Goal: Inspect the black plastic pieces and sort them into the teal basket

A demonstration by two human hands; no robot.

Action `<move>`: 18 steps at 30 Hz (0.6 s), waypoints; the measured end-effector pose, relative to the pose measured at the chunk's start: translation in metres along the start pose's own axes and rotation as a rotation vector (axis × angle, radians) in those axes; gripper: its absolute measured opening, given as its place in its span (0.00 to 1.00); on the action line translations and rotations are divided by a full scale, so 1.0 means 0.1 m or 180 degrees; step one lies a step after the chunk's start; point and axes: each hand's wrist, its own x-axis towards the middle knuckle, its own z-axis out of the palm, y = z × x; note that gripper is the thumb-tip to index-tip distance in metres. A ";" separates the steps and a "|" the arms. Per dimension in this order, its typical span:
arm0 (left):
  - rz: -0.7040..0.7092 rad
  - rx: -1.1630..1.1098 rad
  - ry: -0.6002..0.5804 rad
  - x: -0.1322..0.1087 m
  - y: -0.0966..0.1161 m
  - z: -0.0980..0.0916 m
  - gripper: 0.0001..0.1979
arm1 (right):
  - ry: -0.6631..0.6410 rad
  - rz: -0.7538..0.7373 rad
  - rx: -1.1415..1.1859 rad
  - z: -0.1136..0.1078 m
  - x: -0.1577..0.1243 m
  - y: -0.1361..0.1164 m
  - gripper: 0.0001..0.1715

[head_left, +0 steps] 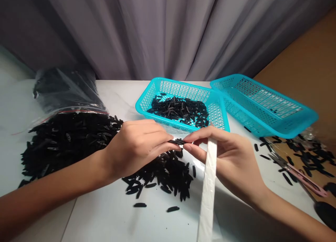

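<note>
- Two bare hands meet just in front of the nearer teal plastic mesh basket (147,99), the landmark for every place below.
- The left hand (136,147) holds a small bundle of slim black pieces (177,142) in a tight pinch between thumb and fingertips, just below the basket's front rim.
- The right hand (231,158) reaches in from the basket's right, its thumb and forefinger almost closed on the bundle's far end.
- A sound way to work here would be to keep the fingertips close together and the pieces lined up, so that none slips out of the small bundle.
- A heap of loose black pieces (168,175) lies directly under the hands, in front of the basket.
- A larger pile of black pieces (68,144) lies left of the basket, beside a clear zip bag (65,91) packed with more.
- A layer of black pieces (178,110) fills the basket's floor.
- A second teal basket (262,105) sits just beside it on the right, holding only a few specks.
- A white strip (207,200) runs from the right hand toward the near edge of the white tabletop (99,214).
- Further right, pink-handled snips (299,173) lie among scattered pieces.
- Working room is tight: the basket's rim is just above the hands, and the heap is just below them.
</note>
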 end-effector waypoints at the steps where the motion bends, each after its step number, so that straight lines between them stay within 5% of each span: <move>1: 0.0011 0.0060 -0.0026 -0.01 0.01 0.00 0.07 | 0.0029 -0.0117 -0.0121 0.00 -0.01 0.00 0.02; 6: 0.0194 0.0434 -0.0092 -0.03 0.04 -0.01 0.07 | 0.0111 -0.0602 -0.0543 0.02 -0.04 0.03 0.04; 18: 0.0721 0.0790 0.0142 -0.03 0.04 -0.04 0.03 | -0.0034 -0.0577 -0.0612 0.02 -0.05 0.04 0.03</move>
